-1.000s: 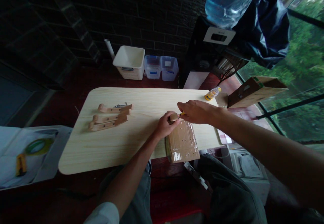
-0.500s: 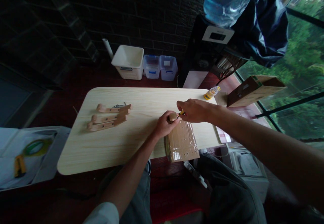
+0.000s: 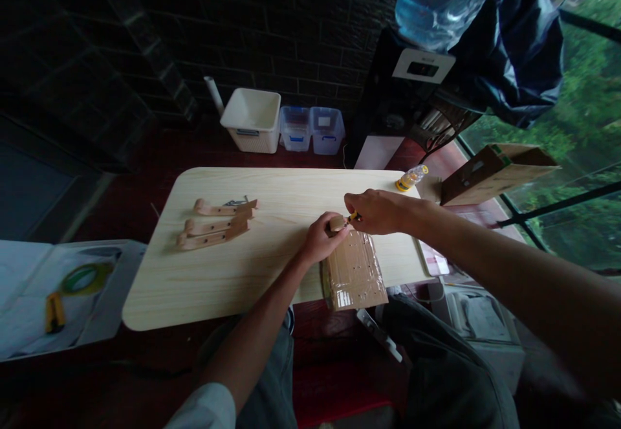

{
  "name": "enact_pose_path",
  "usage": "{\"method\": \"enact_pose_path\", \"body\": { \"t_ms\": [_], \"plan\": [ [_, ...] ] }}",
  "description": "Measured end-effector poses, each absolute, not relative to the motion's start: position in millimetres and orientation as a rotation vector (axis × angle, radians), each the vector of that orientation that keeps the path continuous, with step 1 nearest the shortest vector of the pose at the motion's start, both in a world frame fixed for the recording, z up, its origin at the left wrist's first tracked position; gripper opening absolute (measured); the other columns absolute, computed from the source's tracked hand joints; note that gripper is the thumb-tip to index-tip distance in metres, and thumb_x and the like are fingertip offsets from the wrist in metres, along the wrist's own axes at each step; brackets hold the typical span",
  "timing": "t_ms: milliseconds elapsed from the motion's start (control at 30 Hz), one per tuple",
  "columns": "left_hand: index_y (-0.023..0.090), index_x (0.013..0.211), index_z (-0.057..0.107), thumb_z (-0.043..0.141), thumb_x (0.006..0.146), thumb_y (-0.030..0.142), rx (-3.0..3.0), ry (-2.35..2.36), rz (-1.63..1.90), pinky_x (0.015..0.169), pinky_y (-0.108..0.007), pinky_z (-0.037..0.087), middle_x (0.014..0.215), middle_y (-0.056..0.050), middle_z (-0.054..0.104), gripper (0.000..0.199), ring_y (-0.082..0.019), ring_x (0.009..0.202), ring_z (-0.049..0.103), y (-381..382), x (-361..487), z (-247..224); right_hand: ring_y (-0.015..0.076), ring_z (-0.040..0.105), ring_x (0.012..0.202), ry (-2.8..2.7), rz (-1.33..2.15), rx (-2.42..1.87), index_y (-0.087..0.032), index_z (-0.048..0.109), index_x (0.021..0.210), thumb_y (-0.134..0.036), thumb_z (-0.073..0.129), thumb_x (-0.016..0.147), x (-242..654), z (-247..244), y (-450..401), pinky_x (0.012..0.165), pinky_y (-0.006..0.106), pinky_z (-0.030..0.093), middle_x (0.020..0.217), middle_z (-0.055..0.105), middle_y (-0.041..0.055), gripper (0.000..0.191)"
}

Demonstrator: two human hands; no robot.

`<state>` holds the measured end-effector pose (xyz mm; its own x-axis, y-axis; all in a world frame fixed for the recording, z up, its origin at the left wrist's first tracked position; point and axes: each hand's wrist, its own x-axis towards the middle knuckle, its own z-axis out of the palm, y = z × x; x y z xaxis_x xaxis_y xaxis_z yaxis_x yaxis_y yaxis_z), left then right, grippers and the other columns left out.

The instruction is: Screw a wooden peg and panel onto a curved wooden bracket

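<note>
At a pale table (image 3: 276,267), you work over a slab of taped cardboard (image 3: 356,274) that juts past the near edge, with three curved wooden pieces (image 3: 213,239) lying to your left. Your left hand (image 3: 321,239) and right hand (image 3: 376,211) meet at the cardboard's far end. A clear bottle (image 3: 411,178) sits near the far right corner. Your left fingers are curled around a wood block (image 3: 336,223), most of it hidden; your right fingers wrap a yellow screwdriver (image 3: 353,216) aimed at its side. Loose screws (image 3: 237,202) lie beside the farthest piece.

Left grip (image 3: 324,237) holds wood (image 3: 336,223), right grip (image 3: 379,211) a yellow tool (image 3: 354,216).
</note>
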<state>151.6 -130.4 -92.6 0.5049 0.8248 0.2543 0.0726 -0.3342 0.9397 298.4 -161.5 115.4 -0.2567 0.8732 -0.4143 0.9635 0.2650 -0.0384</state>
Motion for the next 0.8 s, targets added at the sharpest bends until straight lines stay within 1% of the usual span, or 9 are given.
{"method": "enact_pose_path", "body": {
  "t_ms": [67,167,300,400,467,600,700,800],
  "plan": [
    [0.02,0.103,0.068,0.074,0.087,0.029,1.75,0.755,0.946,0.084,-0.033,0.057,0.101,-0.006,0.075,0.019,-0.021,0.094,0.071,-130.6,151.3,-93.4,0.0242,0.069,0.08,2.213,-0.401,1.683,-0.012,0.063,0.121,-0.026,0.057,0.094,298.8,115.4,-161.6,0.063,0.034,0.033,0.099,0.077,0.0189,0.031],
    [0.02,0.104,0.068,0.074,0.088,0.029,1.748,0.752,0.953,0.086,-0.034,0.057,0.102,-0.006,0.075,0.019,-0.02,0.095,0.071,-130.5,151.0,-95.0,0.0228,0.069,0.081,2.205,-0.382,1.674,-0.014,0.063,0.121,-0.026,0.055,0.097,300.1,113.7,-161.4,0.063,0.033,0.032,0.102,0.078,0.0168,0.028],
    [0.02,0.105,0.068,0.074,0.088,0.029,1.748,0.739,0.959,0.086,-0.034,0.057,0.104,-0.006,0.075,0.019,-0.02,0.095,0.07,-129.8,151.0,-97.0,0.0248,0.07,0.086,2.208,-0.364,1.663,-0.013,0.064,0.12,-0.029,0.055,0.099,300.5,112.1,-161.0,0.065,0.034,0.033,0.104,0.078,0.0186,0.028],
    [0.02,0.105,0.068,0.073,0.089,0.029,1.746,0.731,0.966,0.086,-0.034,0.057,0.105,-0.006,0.075,0.019,-0.02,0.095,0.07,-129.6,151.2,-97.6,0.0264,0.07,0.085,2.203,-0.356,1.668,-0.011,0.064,0.12,-0.03,0.055,0.099,299.6,112.8,-160.7,0.065,0.035,0.033,0.102,0.078,0.0204,0.03],
    [0.02,0.105,0.068,0.074,0.088,0.028,1.745,0.731,0.971,0.086,-0.034,0.057,0.104,-0.006,0.075,0.019,-0.02,0.096,0.07,-129.8,151.3,-97.7,0.0259,0.07,0.085,2.213,-0.359,1.666,-0.012,0.063,0.121,-0.029,0.056,0.097,299.2,113.6,-160.7,0.065,0.035,0.033,0.104,0.078,0.02,0.031],
    [0.02,0.104,0.068,0.074,0.088,0.028,1.746,0.73,0.976,0.085,-0.033,0.057,0.104,-0.006,0.075,0.019,-0.021,0.097,0.071,-130.3,151.4,-97.7,0.023,0.069,0.085,2.245,-0.376,1.649,-0.014,0.061,0.121,-0.023,0.057,0.094,299.5,113.9,-161.0,0.065,0.034,0.034,0.106,0.078,0.0162,0.029],
    [0.02,0.105,0.068,0.074,0.089,0.028,1.747,0.727,0.978,0.085,-0.033,0.057,0.104,-0.006,0.075,0.019,-0.021,0.097,0.071,-130.3,151.7,-97.7,0.0236,0.069,0.088,2.264,-0.364,1.641,-0.014,0.062,0.118,-0.023,0.054,0.098,300.9,111.1,-161.5,0.068,0.035,0.035,0.105,0.078,0.0167,0.024],
    [0.019,0.105,0.067,0.073,0.089,0.028,1.747,0.722,0.978,0.085,-0.033,0.057,0.104,-0.007,0.075,0.019,-0.02,0.096,0.071,-130.1,151.8,-97.6,0.0257,0.069,0.092,2.271,-0.349,1.643,-0.011,0.062,0.12,-0.028,0.053,0.101,303.6,105.7,-161.9,0.07,0.036,0.035,0.107,0.077,0.019,0.027]
  ]
}}
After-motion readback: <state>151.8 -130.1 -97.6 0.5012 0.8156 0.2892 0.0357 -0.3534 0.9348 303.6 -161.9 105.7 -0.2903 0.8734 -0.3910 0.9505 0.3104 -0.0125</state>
